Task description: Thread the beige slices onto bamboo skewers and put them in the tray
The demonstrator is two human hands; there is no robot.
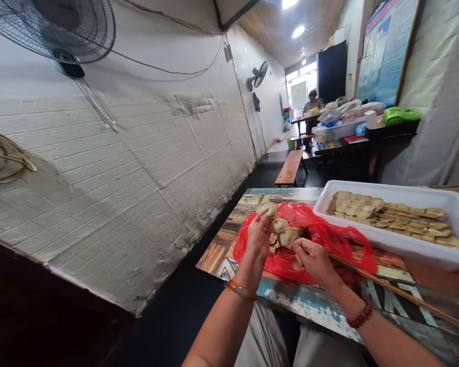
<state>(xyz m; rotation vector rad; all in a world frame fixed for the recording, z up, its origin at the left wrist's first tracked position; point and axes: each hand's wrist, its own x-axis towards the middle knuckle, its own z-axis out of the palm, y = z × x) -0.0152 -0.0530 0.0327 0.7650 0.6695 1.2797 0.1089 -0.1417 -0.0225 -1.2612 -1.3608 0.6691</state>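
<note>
My left hand (258, 237) is closed on a round, flat beige slice (266, 208), raised over an open red plastic bag (332, 237). To its right, my right hand (311, 257) is pinched at the lower edge of another beige slice (288, 235). Whether a thin stick also lies in those fingers I cannot make out. More slices (274, 247) lie in the bag beneath both hands. Past my right hand, a white plastic tub (393, 245) holds rows of similar slices threaded on thin skewers (413, 216).
Long thin wooden sticks (401, 294) lie across the patterned table (306, 300), right of my right hand. Beyond stand a wooden bench (289, 168) and a dark table (340, 148) loaded with bags and containers. A person (312, 102) sits farther back. A white brick-patterned wall (156, 148) runs along the left.
</note>
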